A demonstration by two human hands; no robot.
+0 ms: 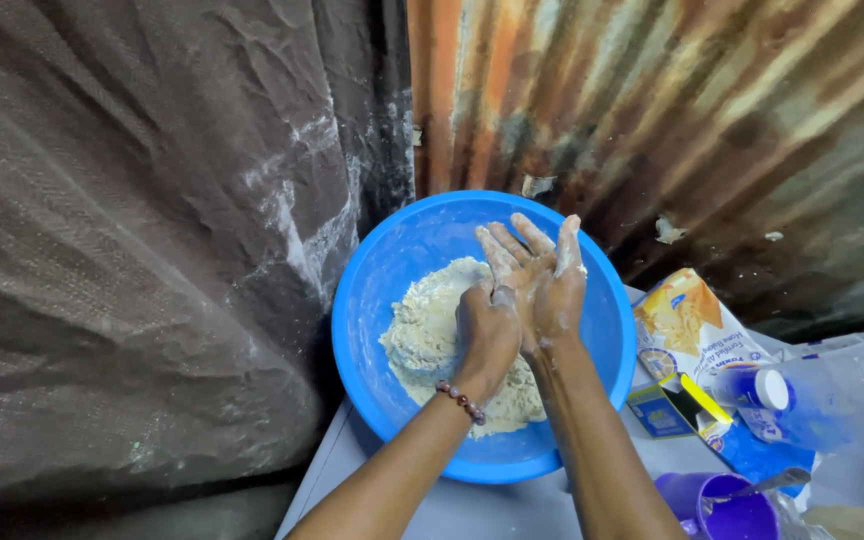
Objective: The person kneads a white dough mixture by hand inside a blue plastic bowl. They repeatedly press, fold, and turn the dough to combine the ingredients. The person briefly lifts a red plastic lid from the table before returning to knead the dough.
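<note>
Hands [517, 305] rubbing together, dough [432, 330], blue bowl [382, 280] overhanging table edge

A makeshift outdoor kitchen corner is shown, walled by rusted corrugated metal sheet [672, 110] and dusty sacking [132, 250], with a blue bowl [392, 270] of dough [432, 330]

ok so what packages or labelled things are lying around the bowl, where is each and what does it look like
Flour bag: right of the blue bowl, lying flat; white and yellow-orange with a blue lower end.
Small box: on the table in front of the bag; blue and yellow, rectangular.
Plastic bottle: lying on its side over the bag's blue end; clear, with a blue label and white cap.
No signs or screens in view.
</note>
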